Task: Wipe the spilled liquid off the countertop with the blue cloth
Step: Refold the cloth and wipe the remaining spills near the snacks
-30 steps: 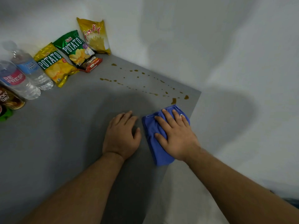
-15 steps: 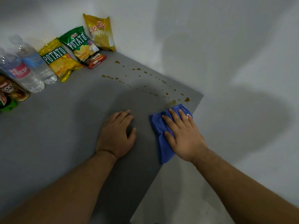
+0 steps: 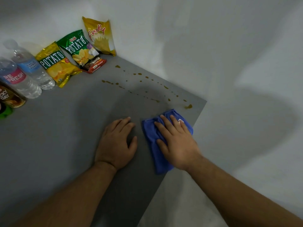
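By the look of it the wiping has hardly begun. The person's right hand [image 3: 178, 143] lies flat on a folded blue cloth [image 3: 150, 133] of soft fabric. Its fingers [image 3: 165, 123] are straight and spread, pressing the cloth down rather than gripping it. The cloth sits on the matte grey tabletop [image 3: 65, 136], close to the right-hand edge. The left hand [image 3: 116, 145] rests palm-down on the bare surface just beside the cloth, fingers relaxed and holding nothing, apparently as a brace.

The spilled liquid shows as a scatter of small brown drops [image 3: 155, 100], all lying beyond the cloth. The largest blot [image 3: 188, 106] sits just past the cloth's far edge, near it but not touching. From there two thin trails of drops run toward the back corner. They end near a small red-brown snack wrapper [image 3: 95, 64] and a tall yellow crisp bag [image 3: 100, 36] leaning on the white wall.

The patch around the hands looks free of drops, though faint smears would be hard to see in the dim light. Nearly all the visible spill is therefore left to do. The cloth would have to travel forward over the blot, then along both trails to the corner, stopping short of the packets.
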Tool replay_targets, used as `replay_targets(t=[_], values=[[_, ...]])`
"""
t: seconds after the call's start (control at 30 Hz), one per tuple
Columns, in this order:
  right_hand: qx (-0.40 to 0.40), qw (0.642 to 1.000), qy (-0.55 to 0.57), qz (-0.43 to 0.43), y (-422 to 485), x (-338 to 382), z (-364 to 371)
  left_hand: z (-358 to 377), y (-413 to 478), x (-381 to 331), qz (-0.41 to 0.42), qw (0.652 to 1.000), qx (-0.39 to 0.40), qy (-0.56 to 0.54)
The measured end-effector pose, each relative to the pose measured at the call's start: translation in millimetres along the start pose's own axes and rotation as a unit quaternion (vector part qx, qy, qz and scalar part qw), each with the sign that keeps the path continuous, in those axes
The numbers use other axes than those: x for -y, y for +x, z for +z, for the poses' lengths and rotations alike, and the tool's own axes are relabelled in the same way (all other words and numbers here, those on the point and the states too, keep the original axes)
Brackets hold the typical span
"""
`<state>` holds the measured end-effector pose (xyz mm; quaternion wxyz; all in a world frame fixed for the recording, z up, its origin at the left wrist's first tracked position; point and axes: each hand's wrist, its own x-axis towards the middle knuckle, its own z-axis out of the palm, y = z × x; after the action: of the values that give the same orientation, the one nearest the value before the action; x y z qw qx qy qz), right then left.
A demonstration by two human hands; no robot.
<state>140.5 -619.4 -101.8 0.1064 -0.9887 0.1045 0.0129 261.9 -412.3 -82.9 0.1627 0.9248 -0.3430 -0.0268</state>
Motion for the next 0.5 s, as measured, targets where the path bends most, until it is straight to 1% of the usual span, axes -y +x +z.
replay_targets(t=[0.07, 0.2, 0.27, 0.37, 0.43, 0.5], values=[[0.003, 1.0, -0.016, 0.002, -6, -15, -3, 0, -1, 0, 0.007, 1.0, -0.006, -0.001], [0.009, 0.995, -0.032, 0.089, 19, -11, -9, 1, -1, 0, 0.014, 1.0, -0.016, -0.004], [0.013, 0.993, -0.033, 0.112, 37, 4, -10, 2, 0, 0, 0.019, 1.0, -0.015, -0.004], [0.002, 0.996, -0.027, 0.086, 37, 21, -8, 2, 0, 0, 0.018, 1.0, -0.01, 0.0], [-0.008, 0.998, -0.01, 0.065, 20, 24, -5, 2, 1, 0, 0.017, 1.0, -0.004, 0.003], [-0.021, 0.998, 0.005, 0.064, 1, 22, -1, 3, 1, 0, 0.017, 1.0, -0.005, -0.002]])
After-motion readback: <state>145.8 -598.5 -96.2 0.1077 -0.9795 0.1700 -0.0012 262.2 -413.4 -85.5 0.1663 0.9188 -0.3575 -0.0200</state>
